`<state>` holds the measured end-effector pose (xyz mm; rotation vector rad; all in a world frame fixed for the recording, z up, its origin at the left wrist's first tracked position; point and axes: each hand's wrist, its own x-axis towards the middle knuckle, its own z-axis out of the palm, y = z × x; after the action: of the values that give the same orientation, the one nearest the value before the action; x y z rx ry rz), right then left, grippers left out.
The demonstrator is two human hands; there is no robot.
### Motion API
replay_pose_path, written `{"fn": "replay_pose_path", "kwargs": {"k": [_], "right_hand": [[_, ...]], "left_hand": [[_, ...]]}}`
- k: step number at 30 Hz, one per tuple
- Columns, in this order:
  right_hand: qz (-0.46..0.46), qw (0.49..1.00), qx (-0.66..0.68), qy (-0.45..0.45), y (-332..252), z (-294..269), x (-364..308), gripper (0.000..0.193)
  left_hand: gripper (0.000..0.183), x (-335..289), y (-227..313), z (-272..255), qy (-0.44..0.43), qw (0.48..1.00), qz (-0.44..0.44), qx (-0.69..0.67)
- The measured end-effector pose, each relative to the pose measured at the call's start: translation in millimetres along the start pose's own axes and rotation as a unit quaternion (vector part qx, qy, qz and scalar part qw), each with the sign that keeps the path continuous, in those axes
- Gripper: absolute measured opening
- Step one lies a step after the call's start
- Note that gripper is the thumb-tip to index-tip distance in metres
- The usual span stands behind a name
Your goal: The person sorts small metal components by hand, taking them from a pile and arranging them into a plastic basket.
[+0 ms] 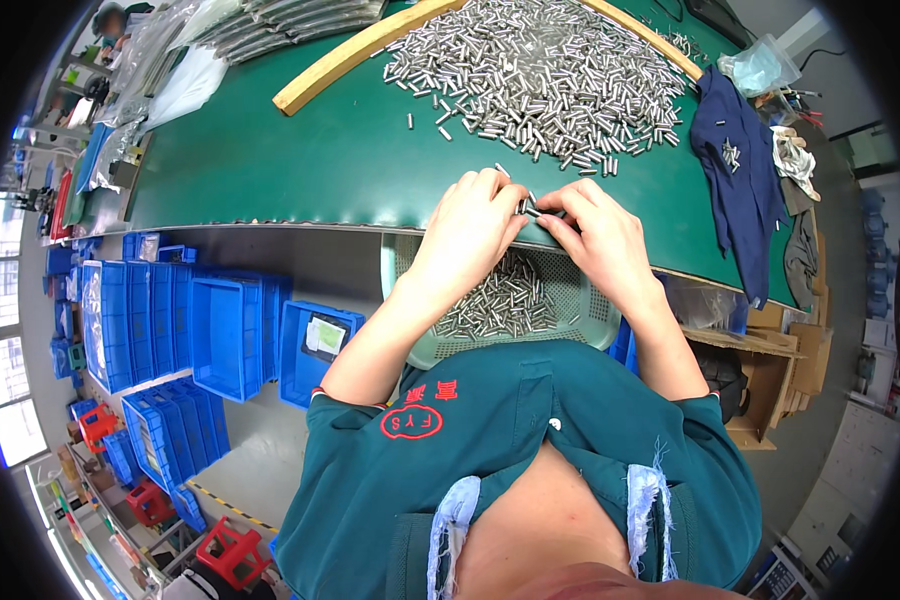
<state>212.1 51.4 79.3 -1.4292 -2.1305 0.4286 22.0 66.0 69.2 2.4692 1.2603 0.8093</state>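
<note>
Just above the table's front edge, my two hands meet with their fingertips close together. My left hand is closed around a few short metal pins, whose ends show at the thumb and fingers. With thumb and forefinger, my right hand pinches a pin beside them. Below my hands a pale green perforated plastic basket holds many similar pins. Beyond the hands, a large heap of shiny cylindrical pins spreads over the green tabletop. One loose pin lies by my left fingertips.
Wooden strips border the heap. A dark blue cloth with a few pins on it drapes over the table's right side. Plastic-wrapped stacks lie at the far left. Blue crates stand on the floor at left, cardboard boxes at right.
</note>
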Motion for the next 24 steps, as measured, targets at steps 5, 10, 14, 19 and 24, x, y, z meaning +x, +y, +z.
{"fn": "replay_pose_path", "kwargs": {"k": [5, 10, 14, 19, 24], "right_hand": [[0.001, 1.0, 0.009, 0.01, 2, 4, -1, 0.018], [0.018, 1.0, 0.017, -0.004, -3, 4, 2, 0.018], [-0.035, 0.999, -0.015, 0.008, -7, 5, 6, 0.018], [-0.034, 0.999, -0.028, 0.031, -2, 10, 6, 0.016], [0.007, 0.998, -0.049, 0.037, -2, 11, 4, 0.015]], "left_hand": [[0.026, -2, -1, -3, -0.007, 1.0, -0.008, 0.006], [0.025, -6, 0, -6, -0.009, 1.0, -0.021, 0.008], [0.024, -8, -1, -6, 0.003, 1.0, -0.017, 0.02], [0.023, -8, -1, -3, 0.005, 1.0, -0.025, 0.011], [0.024, -8, 2, 2, 0.019, 0.998, -0.051, 0.025]]}}
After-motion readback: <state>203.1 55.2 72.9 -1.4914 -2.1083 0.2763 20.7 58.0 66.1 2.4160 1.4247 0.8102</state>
